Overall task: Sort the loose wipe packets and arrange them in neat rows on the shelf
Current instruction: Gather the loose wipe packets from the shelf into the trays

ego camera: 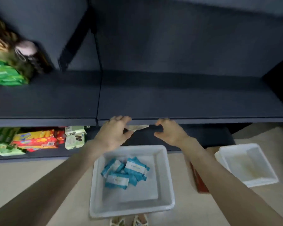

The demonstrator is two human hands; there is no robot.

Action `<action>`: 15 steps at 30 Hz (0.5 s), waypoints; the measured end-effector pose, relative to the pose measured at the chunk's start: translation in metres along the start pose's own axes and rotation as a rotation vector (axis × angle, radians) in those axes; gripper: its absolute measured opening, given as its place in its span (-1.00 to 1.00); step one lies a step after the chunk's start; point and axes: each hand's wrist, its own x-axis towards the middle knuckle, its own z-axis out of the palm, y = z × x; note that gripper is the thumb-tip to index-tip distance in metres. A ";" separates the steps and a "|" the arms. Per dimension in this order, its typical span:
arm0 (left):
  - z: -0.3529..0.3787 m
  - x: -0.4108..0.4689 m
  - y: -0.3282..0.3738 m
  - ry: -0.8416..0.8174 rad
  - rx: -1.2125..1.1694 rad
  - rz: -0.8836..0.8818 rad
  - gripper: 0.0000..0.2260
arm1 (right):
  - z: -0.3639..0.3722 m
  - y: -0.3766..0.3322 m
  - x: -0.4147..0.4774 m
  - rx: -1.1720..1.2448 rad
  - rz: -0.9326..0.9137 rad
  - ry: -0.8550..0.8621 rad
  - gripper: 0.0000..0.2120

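Several blue-and-white wipe packets [127,172] lie in a loose heap in a white tray [163,185] on the floor below me. Both my hands are raised to the front edge of the dark shelf [186,101]. My left hand [115,132] pinches one end of a pale packet [140,127] just under the shelf lip, over the lower shelf. My right hand [167,132] hovers just right of that packet, fingers curved in a C, with nothing visible in it. The shelf edge hides part of the packet.
A second white tray [252,181] sits on the floor at right, with a red-brown box [198,180] beside it. Green packs [5,74] stand at the shelf's far left. Biscuit boxes [38,141] crowd the lower shelf's left.
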 end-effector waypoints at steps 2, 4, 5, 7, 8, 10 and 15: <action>-0.053 -0.006 0.032 0.077 0.006 0.079 -0.57 | -0.058 -0.014 -0.029 -0.021 -0.044 0.095 -0.58; -0.104 -0.015 0.063 0.156 0.011 0.151 -0.56 | -0.111 -0.025 -0.059 -0.031 -0.077 0.209 -0.57; -0.126 -0.020 0.079 0.207 0.021 0.193 -0.57 | -0.135 -0.030 -0.074 -0.039 -0.093 0.268 -0.57; -0.164 -0.030 0.106 0.317 0.053 0.273 -0.59 | -0.177 -0.035 -0.100 -0.057 -0.118 0.371 -0.57; -0.180 -0.034 0.118 0.365 0.073 0.307 -0.60 | -0.195 -0.036 -0.111 -0.068 -0.125 0.410 -0.57; -0.207 -0.037 0.142 0.446 0.111 0.367 -0.61 | -0.227 -0.036 -0.128 -0.087 -0.138 0.473 -0.58; -0.255 -0.016 0.200 0.537 0.197 0.421 -0.59 | -0.294 -0.030 -0.151 -0.101 -0.167 0.582 -0.59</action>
